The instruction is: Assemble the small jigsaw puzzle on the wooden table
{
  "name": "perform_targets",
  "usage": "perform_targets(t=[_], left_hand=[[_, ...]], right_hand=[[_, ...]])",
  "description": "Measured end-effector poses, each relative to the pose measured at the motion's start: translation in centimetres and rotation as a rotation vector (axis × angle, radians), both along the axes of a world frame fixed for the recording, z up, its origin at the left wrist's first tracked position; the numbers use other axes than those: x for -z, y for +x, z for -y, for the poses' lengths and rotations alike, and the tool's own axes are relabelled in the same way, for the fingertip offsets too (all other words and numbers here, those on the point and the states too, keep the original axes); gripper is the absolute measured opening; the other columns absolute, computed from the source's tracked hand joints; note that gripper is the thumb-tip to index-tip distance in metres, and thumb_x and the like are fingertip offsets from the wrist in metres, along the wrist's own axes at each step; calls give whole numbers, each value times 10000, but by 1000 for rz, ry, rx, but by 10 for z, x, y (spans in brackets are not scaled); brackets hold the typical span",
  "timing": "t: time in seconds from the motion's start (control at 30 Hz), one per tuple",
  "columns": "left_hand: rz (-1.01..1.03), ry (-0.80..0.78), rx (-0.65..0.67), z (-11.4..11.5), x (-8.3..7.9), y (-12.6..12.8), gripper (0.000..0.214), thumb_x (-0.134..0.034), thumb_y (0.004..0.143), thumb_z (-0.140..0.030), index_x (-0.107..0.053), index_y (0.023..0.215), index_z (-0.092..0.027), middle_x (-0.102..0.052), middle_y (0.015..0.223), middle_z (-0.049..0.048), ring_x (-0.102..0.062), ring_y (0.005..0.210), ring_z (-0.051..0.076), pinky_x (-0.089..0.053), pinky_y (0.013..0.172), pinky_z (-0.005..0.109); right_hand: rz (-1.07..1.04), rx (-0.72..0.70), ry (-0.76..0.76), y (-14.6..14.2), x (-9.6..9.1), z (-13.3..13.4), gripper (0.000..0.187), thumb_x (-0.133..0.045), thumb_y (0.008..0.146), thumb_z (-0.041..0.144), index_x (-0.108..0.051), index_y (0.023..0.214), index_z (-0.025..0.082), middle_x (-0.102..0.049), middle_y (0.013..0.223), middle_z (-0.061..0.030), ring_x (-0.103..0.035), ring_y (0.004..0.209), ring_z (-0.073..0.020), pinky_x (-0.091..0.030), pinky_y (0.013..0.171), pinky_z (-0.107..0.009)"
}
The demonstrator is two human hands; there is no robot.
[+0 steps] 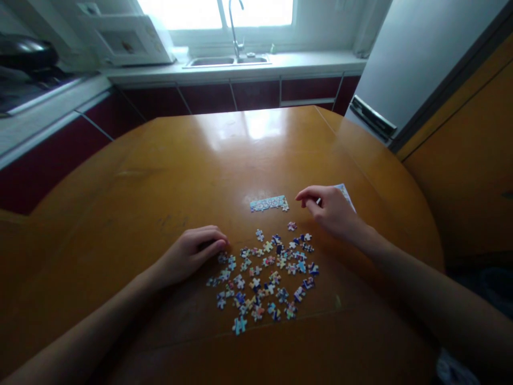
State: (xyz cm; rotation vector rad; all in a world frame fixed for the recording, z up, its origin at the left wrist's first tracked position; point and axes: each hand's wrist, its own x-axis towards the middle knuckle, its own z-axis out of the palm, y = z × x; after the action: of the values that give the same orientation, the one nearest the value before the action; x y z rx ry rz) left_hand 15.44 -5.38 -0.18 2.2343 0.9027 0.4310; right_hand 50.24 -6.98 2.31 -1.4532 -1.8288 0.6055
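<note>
My left hand (191,253) rests on the wooden table with its fingers loosely bent, beside the left edge of a spread of loose jigsaw pieces (269,261). No piece shows in it. Farther up, a short strip of joined jigsaw pieces (267,203) lies flat, light blue along its upper edge. Just right of that strip hovers my right hand (331,210), index finger and thumb slightly apart, with nothing visible between them. A printed card or sheet (345,197) is partly hidden behind this hand. One single piece (292,226) lies between the strip and the spread.
The large rounded wooden table (168,160) reaches toward a counter with a sink (212,62) and tap under a window. A fridge (425,59) stands at right. On the left counter are a stove and a dark pan (28,52); a white box-like appliance (128,43) stands behind.
</note>
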Motion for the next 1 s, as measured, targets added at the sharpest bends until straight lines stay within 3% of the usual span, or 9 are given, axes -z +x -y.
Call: perform_targets(t=[0.2, 0.37, 0.5, 0.73, 0.93, 1.0], left_hand=[[7, -25, -6, 1, 0, -1, 253, -508, 995, -315, -677, 896, -154, -675, 833, 37, -626, 755, 125, -488, 704, 226], [66, -65, -10, 1, -1, -1, 357, -422, 1029, -342, -684, 889, -145, -683, 828, 44, -630, 756, 128, -483, 711, 231], [93, -82, -19, 1, -1, 0, 403, -387, 1039, -361, -683, 882, -137, -688, 833, 52, -633, 760, 132, -483, 718, 236], [94, -77, -45, 2, 0, -1, 292, -491, 1007, -333, -688, 907, -141, -685, 856, 52, -631, 791, 133, -489, 747, 241], [135, -167, -142, 1, 8, -5, 325, -446, 1017, -370, -664, 1038, -130, -643, 798, 42, -528, 605, 99, -430, 528, 201], [132, -135, -142, 0, 8, -5, 266, -495, 996, -339, -659, 1043, -134, -642, 809, 36, -540, 630, 100, -445, 565, 208]], right_hand=[[136, -57, -74, 3, 7, -2, 200, -558, 832, 139, -741, 902, 180, -752, 893, -87, -661, 794, -204, -486, 713, -347], [285, -170, -190, 6, 14, -1, 192, -552, 868, 205, -744, 856, 206, -736, 843, -75, -641, 738, -196, -471, 680, -350], [344, -204, -150, 6, 18, -1, 211, -535, 890, 232, -740, 843, 213, -717, 858, -80, -622, 734, -187, -455, 661, -338], [380, -208, -156, 6, 21, -3, 216, -522, 895, 242, -736, 876, 212, -706, 884, -81, -624, 773, -197, -455, 696, -344], [378, -188, -179, 4, 20, -2, 213, -517, 901, 262, -724, 887, 212, -701, 879, -75, -624, 769, -199, -457, 685, -339], [381, -187, -183, 4, 20, -2, 213, -519, 902, 271, -724, 894, 212, -700, 879, -76, -623, 772, -199, -458, 688, -339]])
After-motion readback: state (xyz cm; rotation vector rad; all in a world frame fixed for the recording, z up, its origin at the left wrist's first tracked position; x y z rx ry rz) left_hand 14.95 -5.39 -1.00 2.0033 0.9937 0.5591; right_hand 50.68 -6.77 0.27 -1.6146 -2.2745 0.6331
